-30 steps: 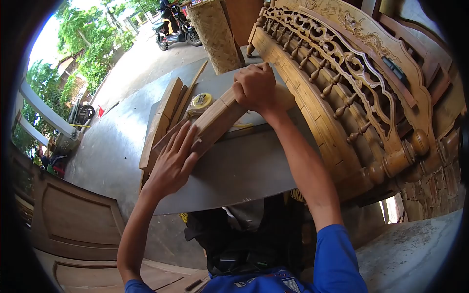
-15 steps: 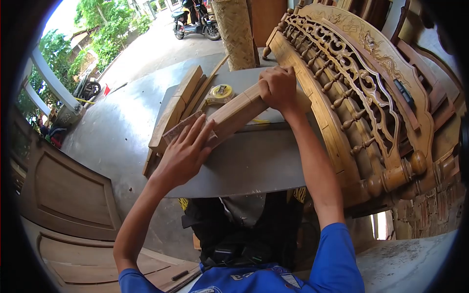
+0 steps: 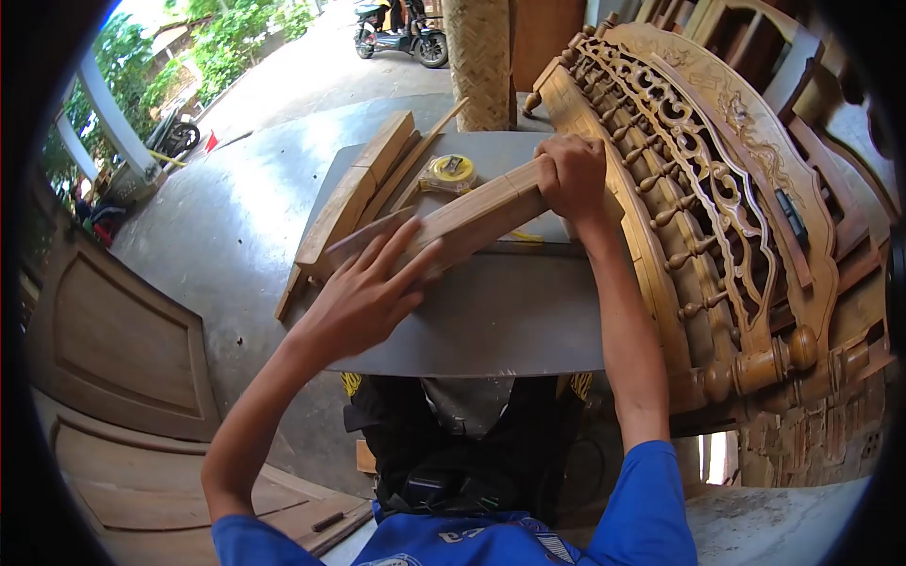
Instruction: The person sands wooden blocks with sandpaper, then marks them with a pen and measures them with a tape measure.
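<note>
On the grey tabletop (image 3: 472, 321), before you: one wooden block (image 3: 486, 215), slanting from near left to far right; one thin flat piece (image 3: 366, 238), blurred, by its near end; one yellow tape measure (image 3: 448, 172), just beyond the block; one thick beam (image 3: 359, 193) to the left, with at least two narrower strips (image 3: 429, 151) beside it.

Hands, two: your right hand (image 3: 571, 174) is clenched over the block's far end, knuckles up, wrist bent, its forearm rising steeply from the lower right; your left hand (image 3: 363, 297) is palm down at the near end, fingers extended and spread over block and flat piece, not closed round either; how firmly it presses you cannot tell, its fingertips being blurred; its forearm slants up from the lower left.

Surroundings: two panelled wooden boards (image 3: 123, 330) at left; one openwork carved panel (image 3: 694, 179) at right; one woven-patterned column (image 3: 481, 66) and one scooter (image 3: 404, 40) beyond.
</note>
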